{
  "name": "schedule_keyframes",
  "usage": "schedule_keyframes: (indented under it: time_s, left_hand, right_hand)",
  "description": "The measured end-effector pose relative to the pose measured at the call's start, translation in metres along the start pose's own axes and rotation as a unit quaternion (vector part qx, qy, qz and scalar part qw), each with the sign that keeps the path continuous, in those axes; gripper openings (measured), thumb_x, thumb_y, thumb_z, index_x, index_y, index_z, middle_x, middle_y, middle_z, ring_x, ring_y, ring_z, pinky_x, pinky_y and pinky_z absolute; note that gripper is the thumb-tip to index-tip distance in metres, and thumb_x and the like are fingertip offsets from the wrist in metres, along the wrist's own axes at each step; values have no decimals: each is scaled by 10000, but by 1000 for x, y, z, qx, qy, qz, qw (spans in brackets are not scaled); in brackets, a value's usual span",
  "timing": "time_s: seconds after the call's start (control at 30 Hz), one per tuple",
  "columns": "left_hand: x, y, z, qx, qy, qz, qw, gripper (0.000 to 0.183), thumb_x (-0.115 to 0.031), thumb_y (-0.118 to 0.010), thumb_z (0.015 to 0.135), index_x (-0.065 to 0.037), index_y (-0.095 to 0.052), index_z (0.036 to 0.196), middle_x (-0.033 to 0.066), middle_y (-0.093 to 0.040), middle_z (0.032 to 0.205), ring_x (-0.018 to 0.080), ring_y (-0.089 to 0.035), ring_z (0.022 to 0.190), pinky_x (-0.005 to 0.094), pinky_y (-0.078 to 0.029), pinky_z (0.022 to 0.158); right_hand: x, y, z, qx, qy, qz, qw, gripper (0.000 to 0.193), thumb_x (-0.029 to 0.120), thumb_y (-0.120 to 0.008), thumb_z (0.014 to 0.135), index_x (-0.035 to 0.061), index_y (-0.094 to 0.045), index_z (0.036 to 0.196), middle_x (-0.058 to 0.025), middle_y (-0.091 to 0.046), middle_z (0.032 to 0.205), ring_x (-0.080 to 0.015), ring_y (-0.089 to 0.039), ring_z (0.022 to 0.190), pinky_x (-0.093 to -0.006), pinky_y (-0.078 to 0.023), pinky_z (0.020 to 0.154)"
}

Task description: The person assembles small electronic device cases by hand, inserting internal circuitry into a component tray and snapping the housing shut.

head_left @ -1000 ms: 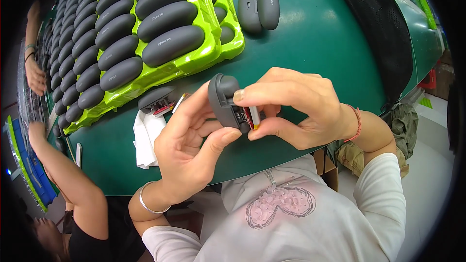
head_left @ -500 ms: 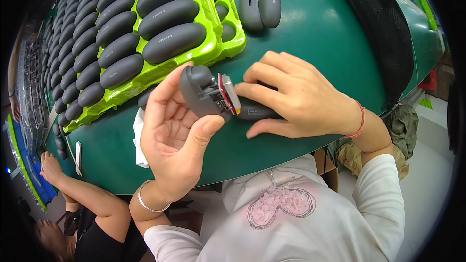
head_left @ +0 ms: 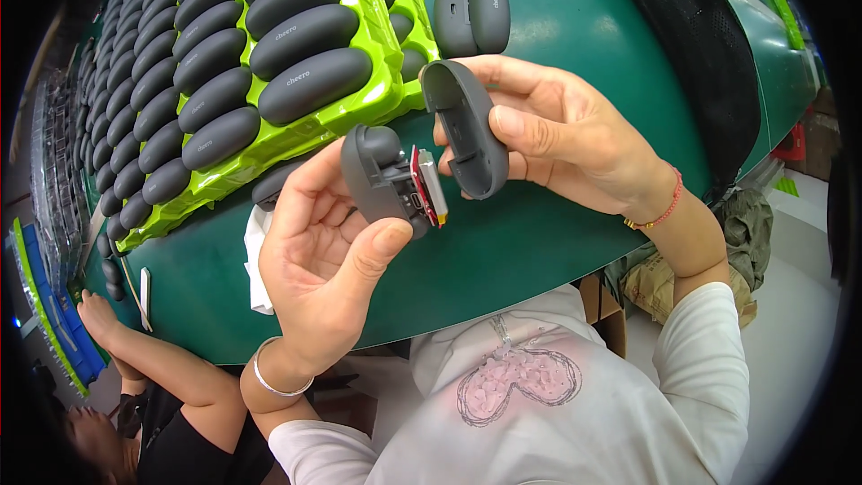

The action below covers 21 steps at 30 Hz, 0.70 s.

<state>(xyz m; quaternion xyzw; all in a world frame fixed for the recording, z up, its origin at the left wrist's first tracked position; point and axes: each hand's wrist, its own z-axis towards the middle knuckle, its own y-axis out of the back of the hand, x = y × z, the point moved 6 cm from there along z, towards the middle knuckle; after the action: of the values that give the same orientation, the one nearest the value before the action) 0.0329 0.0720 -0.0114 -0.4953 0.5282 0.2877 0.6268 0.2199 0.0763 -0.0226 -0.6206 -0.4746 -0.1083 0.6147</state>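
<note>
My left hand [head_left: 323, 260] is closed around the dark grey inner part of an earbud case [head_left: 369, 184], thumb on its near side. A red circuit board [head_left: 419, 187] with a silvery block sticks out of its right side. In my right hand [head_left: 575, 144] is a dark grey hollow case shell [head_left: 489, 157], pinched between thumb and fingers. The shell's open inside faces left, toward the board. A small gap separates the two parts, and both are above the green table [head_left: 503, 251].
Bright green trays [head_left: 388, 81] full of dark grey earbud cases stand at the far left. Another open case [head_left: 473, 13] lies beyond my hands. A black mesh cover [head_left: 696, 63] lies at the right. A co-worker's arm [head_left: 171, 364] rests at the lower left, near a white stick [head_left: 145, 299].
My right hand has picked the shell up off the table and turned it so its hollow side faces the inner part. My left hand has barely moved.
</note>
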Motion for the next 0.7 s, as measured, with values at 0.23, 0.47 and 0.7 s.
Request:
schedule_keyframes:
  time_s: [0.23, 0.47, 0.7]
  left_hand:
    - [0, -1, 0, 28, 12, 35, 999, 571, 4, -702, 865, 97, -406, 1345, 171, -568, 1220, 201, -578, 1128, 323, -487, 982]
    - [6, -2, -2, 28, 29, -38, 998, 524, 63, -691, 846, 95, -433, 1302, 167, -566, 1212, 206, -588, 1111, 330, -512, 955]
    - [-6, -7, 1, 47, -76, 114, 989, 467, 135, -706, 784, 74, -509, 1203, 132, -528, 1166, 208, -602, 1082, 326, -533, 941]
  right_hand:
    - [0, 1, -1, 5, -16, -29, 999, 537, 182, -694, 895, 9, -461, 1347, -117, -595, 1177, -196, -595, 1119, -342, -515, 951]
    - [16, -10, -4, 22, 240, -246, 939, 261, -37, -622, 885, 35, -532, 1120, -254, -558, 1259, -297, -582, 1175, -365, -515, 958]
    - [18, -21, -9, 72, 253, -329, 907, 290, -110, -653, 817, -12, -572, 1077, -369, -411, 1364, -404, -496, 1270, -447, -538, 968]
